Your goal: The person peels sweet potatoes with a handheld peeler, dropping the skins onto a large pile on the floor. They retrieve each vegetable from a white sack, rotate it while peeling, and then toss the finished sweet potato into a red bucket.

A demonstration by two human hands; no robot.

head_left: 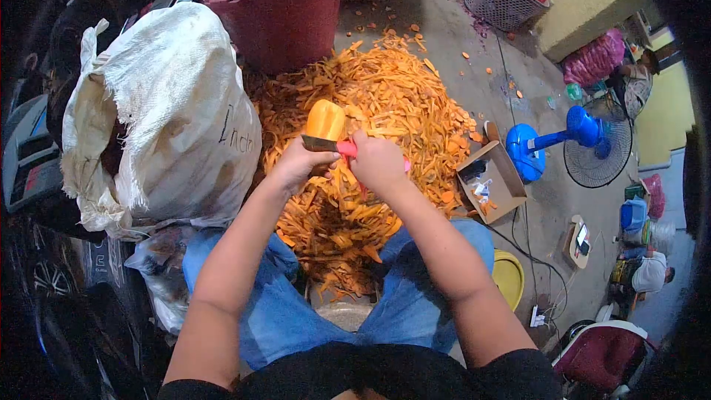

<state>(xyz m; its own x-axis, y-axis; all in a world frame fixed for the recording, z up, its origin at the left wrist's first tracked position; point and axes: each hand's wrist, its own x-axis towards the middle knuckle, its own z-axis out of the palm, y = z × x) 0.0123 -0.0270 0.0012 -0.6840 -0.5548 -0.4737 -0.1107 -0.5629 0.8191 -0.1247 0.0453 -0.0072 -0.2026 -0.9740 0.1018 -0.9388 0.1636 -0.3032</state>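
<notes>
My left hand (296,163) clasps the smooth orange tuber (326,120), my right hand (379,163) clenches the red-handled knife (329,145) over curly peelings (385,96).

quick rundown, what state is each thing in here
left hand: shut on orange vegetable
right hand: shut on knife, blade against the vegetable
white sack: open, slumped
red tub: upright
cardboard box: open
peel pile: heaped on the floor
blue fan: running or not, cannot tell
</notes>
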